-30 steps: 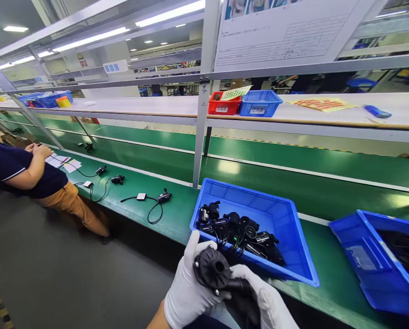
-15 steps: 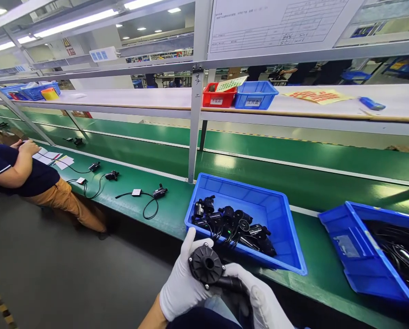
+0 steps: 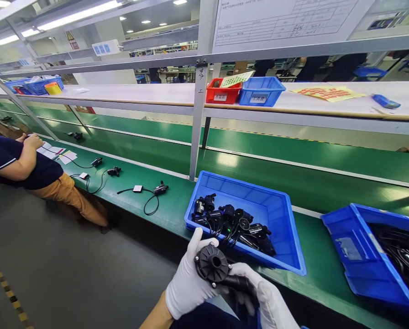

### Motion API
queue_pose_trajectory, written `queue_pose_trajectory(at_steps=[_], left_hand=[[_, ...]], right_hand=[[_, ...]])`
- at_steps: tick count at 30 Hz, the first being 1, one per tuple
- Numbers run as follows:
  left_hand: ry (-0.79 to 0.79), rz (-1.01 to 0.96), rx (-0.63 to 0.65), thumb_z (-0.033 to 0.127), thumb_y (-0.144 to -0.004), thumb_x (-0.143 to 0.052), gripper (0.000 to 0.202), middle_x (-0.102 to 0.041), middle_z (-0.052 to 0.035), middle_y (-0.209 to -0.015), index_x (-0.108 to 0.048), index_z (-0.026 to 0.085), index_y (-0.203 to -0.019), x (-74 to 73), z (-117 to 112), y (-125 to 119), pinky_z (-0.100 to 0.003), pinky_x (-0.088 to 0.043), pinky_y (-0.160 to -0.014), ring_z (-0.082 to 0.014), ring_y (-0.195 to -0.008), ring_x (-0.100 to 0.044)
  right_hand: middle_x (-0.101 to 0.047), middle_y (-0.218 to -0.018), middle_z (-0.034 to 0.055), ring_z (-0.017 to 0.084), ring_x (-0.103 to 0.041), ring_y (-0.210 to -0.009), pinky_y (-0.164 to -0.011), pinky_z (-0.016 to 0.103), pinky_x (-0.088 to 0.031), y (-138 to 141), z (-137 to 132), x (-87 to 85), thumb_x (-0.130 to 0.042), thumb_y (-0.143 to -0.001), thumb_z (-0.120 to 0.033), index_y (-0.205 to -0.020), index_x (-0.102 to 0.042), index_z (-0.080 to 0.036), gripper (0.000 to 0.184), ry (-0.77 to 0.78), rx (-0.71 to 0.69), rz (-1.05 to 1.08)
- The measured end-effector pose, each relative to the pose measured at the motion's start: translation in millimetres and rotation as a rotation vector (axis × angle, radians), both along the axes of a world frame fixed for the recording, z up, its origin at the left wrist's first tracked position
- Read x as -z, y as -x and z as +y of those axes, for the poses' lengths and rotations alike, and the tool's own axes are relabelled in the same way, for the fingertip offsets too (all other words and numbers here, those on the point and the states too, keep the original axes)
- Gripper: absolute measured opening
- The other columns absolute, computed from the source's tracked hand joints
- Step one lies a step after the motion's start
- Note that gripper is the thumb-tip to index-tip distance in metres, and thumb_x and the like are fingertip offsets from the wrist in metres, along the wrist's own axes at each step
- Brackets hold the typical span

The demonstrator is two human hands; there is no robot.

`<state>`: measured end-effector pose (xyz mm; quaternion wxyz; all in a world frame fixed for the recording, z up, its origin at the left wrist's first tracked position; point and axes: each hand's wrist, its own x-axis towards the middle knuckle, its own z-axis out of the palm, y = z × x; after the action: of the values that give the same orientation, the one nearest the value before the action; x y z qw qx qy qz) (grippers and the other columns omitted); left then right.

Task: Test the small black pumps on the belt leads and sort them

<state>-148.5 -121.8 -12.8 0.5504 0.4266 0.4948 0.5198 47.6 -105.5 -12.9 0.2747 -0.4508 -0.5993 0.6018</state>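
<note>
Both my hands wear white gloves and hold one black pump (image 3: 214,266) with a round ribbed face, low in the view. My left hand (image 3: 187,285) cups the round head from the left, fingers curled behind it. My right hand (image 3: 264,299) wraps round the pump's dark body at its lower right. Just beyond them a blue bin (image 3: 280,212) on the green bench holds several more black pumps (image 3: 233,224) with tangled wires.
A second blue bin (image 3: 353,249) with black cables stands at the right. Wired pumps (image 3: 160,188) lie along the green bench (image 3: 170,210) to the left, where a seated person (image 3: 26,171) leans on it. A red bin (image 3: 221,93) and a blue one (image 3: 261,91) sit on the upper shelf.
The view has shifted slightly; my hands keep the same hold on the pump, which sits a little more to the right. The person at the left is unchanged.
</note>
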Motion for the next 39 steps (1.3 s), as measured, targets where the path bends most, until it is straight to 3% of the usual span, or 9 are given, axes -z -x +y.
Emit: queue_pose_trajectory(at_steps=[6, 13, 16, 20, 24, 27, 33, 36, 39], left_hand=[[-0.022, -0.017, -0.004, 0.013, -0.062, -0.095, 0.115, -0.064, -0.0189, -0.141, -0.035, 0.018, -0.159, -2.7, 2, -1, -0.046, -0.046, -0.115, -0.0329, -0.123, -0.066], [0.001, 0.061, 0.061, 0.027, -0.062, -0.099, 0.121, -0.067, -0.0131, -0.139, -0.031, 0.022, -0.163, -11.9, 1, 4, -0.038, -0.048, -0.109, -0.0302, -0.118, -0.068], [0.023, -0.006, 0.161, 0.052, -0.086, -0.079, 0.083, -0.071, -0.0136, -0.133, -0.047, 0.019, -0.155, -17.4, 4, 23, -0.038, -0.050, -0.106, -0.0295, -0.119, -0.068], [0.037, -0.022, -0.015, 0.063, -0.101, -0.048, 0.058, -0.077, -0.0150, -0.115, -0.070, 0.016, -0.128, -22.9, 7, 42, -0.036, -0.057, -0.087, -0.0256, -0.093, -0.073], [0.055, 0.061, -0.035, 0.051, -0.093, -0.070, 0.053, -0.071, -0.0120, -0.130, -0.066, 0.021, -0.137, -27.3, 5, 28, -0.039, -0.049, -0.105, -0.0287, -0.114, -0.068], [0.127, -0.114, -0.034, 0.045, -0.073, -0.092, 0.095, -0.068, -0.0099, -0.136, -0.047, 0.025, -0.155, -19.4, 7, 9, -0.039, -0.044, -0.111, -0.0307, -0.125, -0.061], [0.281, -1.001, 0.226, 0.083, -0.078, -0.067, 0.093, -0.074, -0.0132, -0.109, -0.061, 0.018, -0.143, 21.5, 23, -3, -0.030, -0.050, -0.069, -0.0164, -0.070, -0.062], [0.244, -1.093, 0.186, 0.074, -0.075, -0.077, 0.085, -0.073, -0.0112, -0.113, -0.063, 0.022, -0.141, 19.7, 22, -2, -0.035, -0.053, -0.086, -0.0206, -0.089, -0.067], [0.154, -0.879, 0.184, 0.070, -0.075, -0.080, 0.082, -0.071, -0.0128, -0.124, -0.065, 0.020, -0.138, -5.9, 16, 3, -0.047, -0.044, -0.112, -0.0323, -0.120, -0.064]], right_hand=[[-0.059, -0.069, 0.0047, 0.018, -0.047, -0.054, -0.053, 0.030, -0.041, -7, 1, 10.8, -0.015, -0.088, -0.092, -0.099, -0.077, -0.023, 0.093, -0.018, -0.019, -0.034], [-0.065, -0.076, 0.0040, 0.020, -0.060, -0.070, -0.068, 0.030, -0.054, 6, 13, -3.8, -0.060, -0.084, -0.080, -0.079, -0.065, -0.022, 0.059, 0.079, 0.150, -0.079], [-0.050, -0.060, -0.0023, 0.011, -0.041, -0.050, -0.045, 0.022, -0.039, 16, 24, -15.3, -0.058, -0.085, -0.080, -0.070, -0.050, -0.022, 0.061, 0.371, 0.289, 0.090], [-0.030, -0.048, -0.0079, 0.007, -0.024, -0.040, -0.035, 0.019, -0.019, 22, 38, -22.3, -0.062, -0.075, -0.087, -0.059, -0.038, -0.024, 0.070, 0.523, 0.364, 0.171], [-0.038, -0.052, -0.0050, 0.008, -0.031, -0.046, -0.041, 0.021, -0.027, 30, 39, -28.0, -0.056, -0.081, -0.088, -0.057, -0.037, -0.023, 0.071, 0.382, 0.334, 0.060], [-0.054, -0.057, 0.0012, 0.014, -0.047, -0.055, -0.055, 0.027, -0.044, 39, 31, -35.7, -0.054, -0.083, -0.088, -0.060, -0.052, -0.022, 0.069, 0.129, 0.226, -0.061], [-0.060, -0.057, 0.0032, 0.018, -0.057, -0.054, -0.054, 0.028, -0.051, 29, 17, -50.2, -0.042, -0.091, -0.078, -0.058, -0.056, -0.025, 0.064, -0.066, 0.127, -0.152], [-0.068, -0.064, 0.0039, 0.021, -0.065, -0.062, -0.061, 0.030, -0.055, 31, 13, -48.1, -0.051, -0.088, -0.067, -0.062, -0.060, -0.025, 0.050, -0.023, 0.156, -0.287], [-0.077, -0.083, 0.0052, 0.026, -0.070, -0.075, -0.070, 0.035, -0.057, 55, 11, -52.4, -0.063, -0.071, -0.047, -0.087, -0.069, -0.025, 0.028, 0.031, 0.147, -0.363]])
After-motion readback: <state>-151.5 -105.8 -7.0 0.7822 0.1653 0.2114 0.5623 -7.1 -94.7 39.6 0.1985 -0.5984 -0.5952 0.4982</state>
